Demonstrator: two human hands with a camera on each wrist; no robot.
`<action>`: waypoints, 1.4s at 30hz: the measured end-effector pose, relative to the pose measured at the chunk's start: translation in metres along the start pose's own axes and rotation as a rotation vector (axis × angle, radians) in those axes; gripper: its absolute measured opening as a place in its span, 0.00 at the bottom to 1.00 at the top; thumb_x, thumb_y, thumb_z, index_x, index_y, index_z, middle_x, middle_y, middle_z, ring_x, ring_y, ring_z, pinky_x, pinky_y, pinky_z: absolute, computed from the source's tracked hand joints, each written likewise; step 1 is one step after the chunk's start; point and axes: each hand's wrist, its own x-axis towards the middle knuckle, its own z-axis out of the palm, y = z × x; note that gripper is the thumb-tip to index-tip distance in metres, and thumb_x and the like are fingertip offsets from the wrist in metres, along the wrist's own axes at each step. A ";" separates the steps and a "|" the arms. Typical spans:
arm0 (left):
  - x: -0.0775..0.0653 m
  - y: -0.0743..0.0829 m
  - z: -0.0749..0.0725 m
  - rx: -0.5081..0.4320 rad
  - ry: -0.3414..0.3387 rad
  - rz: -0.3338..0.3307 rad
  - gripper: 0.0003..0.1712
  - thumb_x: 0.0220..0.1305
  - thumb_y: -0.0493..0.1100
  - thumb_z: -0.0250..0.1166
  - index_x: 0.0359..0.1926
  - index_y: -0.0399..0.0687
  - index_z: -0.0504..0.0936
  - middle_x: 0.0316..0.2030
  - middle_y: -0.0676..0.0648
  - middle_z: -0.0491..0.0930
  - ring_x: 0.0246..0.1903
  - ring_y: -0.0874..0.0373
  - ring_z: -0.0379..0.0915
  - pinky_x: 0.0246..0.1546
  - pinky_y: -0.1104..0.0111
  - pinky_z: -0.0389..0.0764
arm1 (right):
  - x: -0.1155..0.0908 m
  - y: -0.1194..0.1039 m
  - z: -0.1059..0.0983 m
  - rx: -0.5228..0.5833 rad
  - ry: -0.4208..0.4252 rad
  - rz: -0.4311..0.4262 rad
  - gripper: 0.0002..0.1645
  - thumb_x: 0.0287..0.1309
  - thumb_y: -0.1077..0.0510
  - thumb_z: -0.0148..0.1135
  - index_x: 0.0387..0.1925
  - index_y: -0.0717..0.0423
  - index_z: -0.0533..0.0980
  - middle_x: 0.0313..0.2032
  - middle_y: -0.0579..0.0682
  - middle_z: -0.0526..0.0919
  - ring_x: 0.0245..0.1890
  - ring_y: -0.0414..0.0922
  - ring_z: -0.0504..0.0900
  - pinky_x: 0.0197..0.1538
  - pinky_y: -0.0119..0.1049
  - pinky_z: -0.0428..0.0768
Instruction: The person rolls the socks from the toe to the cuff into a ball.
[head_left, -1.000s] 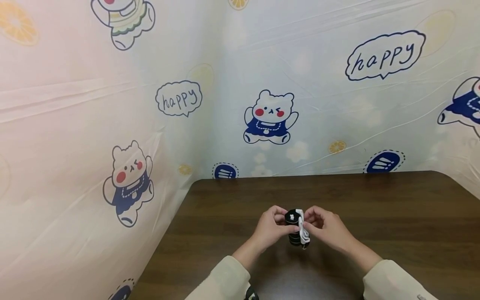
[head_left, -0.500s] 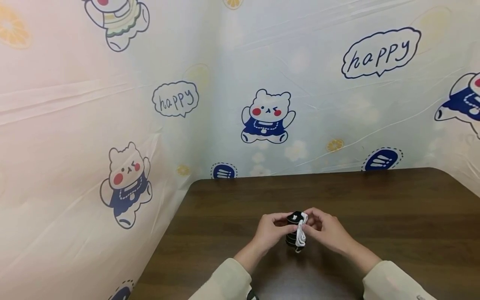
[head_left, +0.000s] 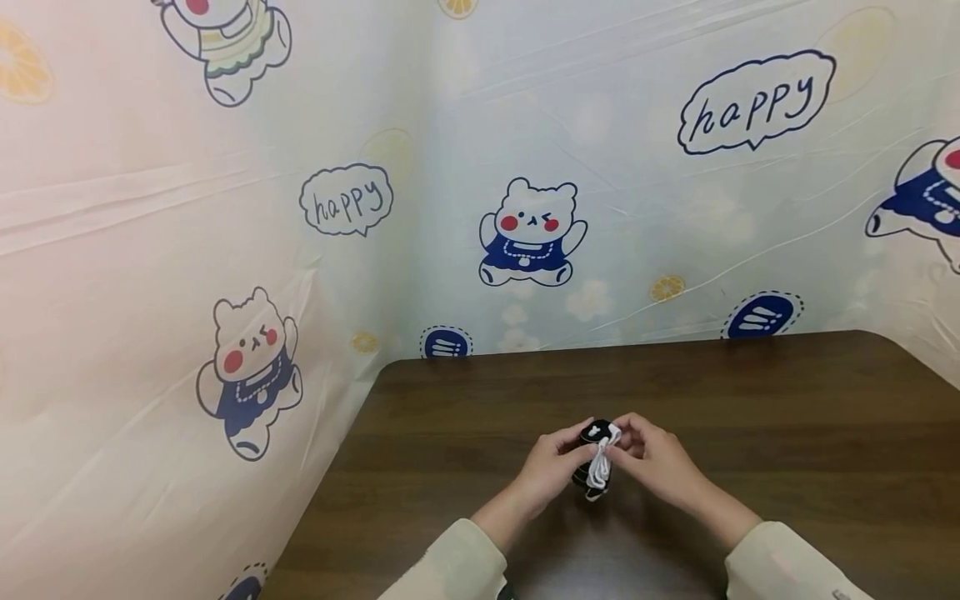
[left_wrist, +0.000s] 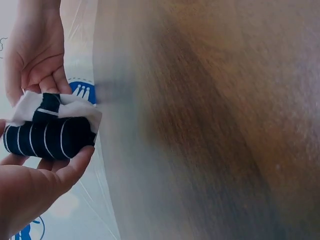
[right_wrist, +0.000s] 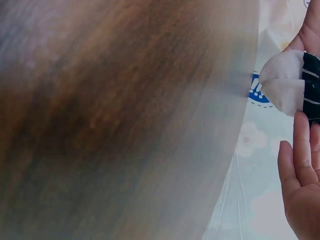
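Note:
Both hands hold a rolled-up pair of socks (head_left: 600, 468), black with thin white stripes and white ends, above the table. My left hand (head_left: 549, 468) grips the black striped roll (left_wrist: 47, 139) from its side, thumb toward the white part. Opposite it, my right hand (head_left: 662, 458) pinches the loose white fabric at the other side between thumb and fingers. A small white mark shows on the roll's black upper end. In the right wrist view two rounded white ends (right_wrist: 284, 82) stick out next to the right fingertips (right_wrist: 300, 122); the right thumb is hidden there.
The dark brown wooden table (head_left: 450, 400) spreads under the hands, with rounded far corners. Behind it and to the left hangs a pale curtain (head_left: 420, 250) printed with bears, fruit slices and "happy" bubbles. Light sleeves (head_left: 457, 558) cover the forearms.
The sock roll has turned and tilted between the hands, so its white part faces up more. My left hand has shifted slightly right; the right hand stays nearly in place.

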 end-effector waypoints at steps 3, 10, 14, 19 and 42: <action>-0.001 0.001 0.000 -0.023 -0.015 -0.024 0.27 0.61 0.43 0.66 0.61 0.42 0.74 0.51 0.45 0.79 0.46 0.59 0.75 0.46 0.67 0.76 | 0.000 0.000 0.000 0.003 -0.002 -0.006 0.16 0.58 0.59 0.66 0.44 0.61 0.72 0.28 0.46 0.78 0.28 0.39 0.80 0.32 0.33 0.78; -0.002 0.001 0.002 0.019 -0.011 -0.021 0.31 0.57 0.42 0.70 0.61 0.43 0.74 0.48 0.47 0.80 0.42 0.59 0.76 0.41 0.66 0.78 | -0.001 0.002 0.001 0.006 -0.014 -0.007 0.15 0.58 0.59 0.65 0.44 0.61 0.72 0.29 0.46 0.79 0.29 0.39 0.81 0.32 0.33 0.78; -0.003 -0.002 0.003 0.037 0.005 0.018 0.30 0.56 0.39 0.70 0.61 0.41 0.75 0.47 0.45 0.81 0.40 0.60 0.76 0.39 0.69 0.78 | -0.002 0.001 0.001 0.023 -0.017 0.003 0.17 0.58 0.57 0.65 0.44 0.61 0.72 0.29 0.46 0.80 0.30 0.40 0.82 0.32 0.32 0.78; -0.004 -0.004 0.004 0.043 0.009 0.047 0.30 0.57 0.35 0.68 0.62 0.40 0.73 0.48 0.44 0.80 0.39 0.61 0.76 0.37 0.72 0.77 | -0.002 -0.001 0.001 0.042 -0.014 0.016 0.18 0.58 0.56 0.66 0.45 0.61 0.72 0.29 0.47 0.79 0.30 0.40 0.81 0.32 0.32 0.78; -0.005 -0.007 0.011 0.242 0.158 0.083 0.35 0.46 0.36 0.71 0.60 0.48 0.77 0.41 0.48 0.82 0.36 0.63 0.74 0.33 0.73 0.75 | -0.002 -0.002 0.012 -0.044 0.028 0.014 0.13 0.56 0.60 0.67 0.40 0.57 0.72 0.29 0.45 0.81 0.27 0.38 0.80 0.29 0.33 0.76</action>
